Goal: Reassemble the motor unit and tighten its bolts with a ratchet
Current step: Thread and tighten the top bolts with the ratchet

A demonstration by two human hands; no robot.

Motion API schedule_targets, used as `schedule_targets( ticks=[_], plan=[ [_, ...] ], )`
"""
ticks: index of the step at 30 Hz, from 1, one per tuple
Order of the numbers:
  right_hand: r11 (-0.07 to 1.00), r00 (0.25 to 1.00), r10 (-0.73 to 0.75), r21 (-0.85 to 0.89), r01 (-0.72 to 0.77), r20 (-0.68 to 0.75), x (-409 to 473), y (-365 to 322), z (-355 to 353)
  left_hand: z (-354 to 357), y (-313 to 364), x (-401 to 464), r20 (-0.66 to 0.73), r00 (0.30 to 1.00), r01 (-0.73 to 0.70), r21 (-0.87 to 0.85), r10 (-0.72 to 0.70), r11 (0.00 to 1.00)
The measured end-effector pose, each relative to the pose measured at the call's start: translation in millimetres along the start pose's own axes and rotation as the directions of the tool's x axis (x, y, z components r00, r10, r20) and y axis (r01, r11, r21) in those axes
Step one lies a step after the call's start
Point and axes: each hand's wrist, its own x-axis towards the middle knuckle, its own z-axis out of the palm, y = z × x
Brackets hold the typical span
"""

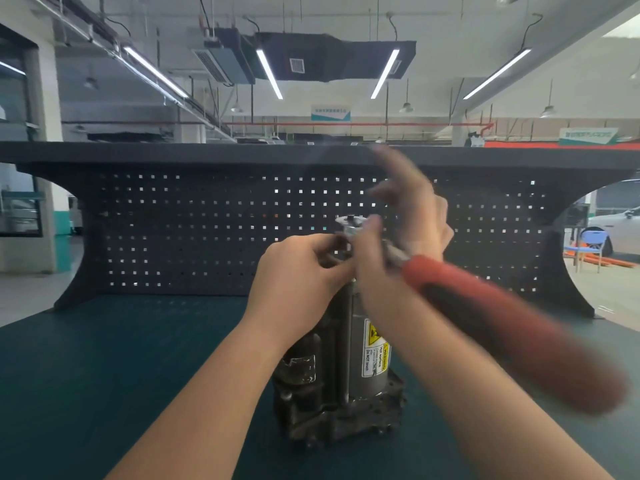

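My motor (349,355) stands upright at lower centre on the surface (104,358); left hand (301,271) pinches its top to steady it; right hand (405,233), fingers spread and blurred, grips the ratchet (498,320) loosely, for a bolt there, I judge

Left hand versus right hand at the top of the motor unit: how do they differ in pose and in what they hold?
The left hand is curled, pinching something small at the top of the motor unit; the right hand has its fingers raised and spread, and is blurred. The ratchet, with its red handle, lies by the right hand, not the left hand; its grip is unclear. Both meet at the unit's top.
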Motion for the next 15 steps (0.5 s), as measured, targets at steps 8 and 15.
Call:
schedule_targets(
  ticks=[8,15],
  plan=[
    [1.0,0.997,-0.004,0.023,0.002,0.071,-0.1,19.1,-14.7,-0.6,-0.3,-2.2,0.037,0.998,-0.046,-0.067,0.049,0.997],
    [0.758,0.892,0.355,0.473,-0.45,0.279,7.1,36.6,-17.1,2.4,-2.7,-2.9,0.009,0.999,-0.039,-0.054,0.04,0.998]
  ],
)
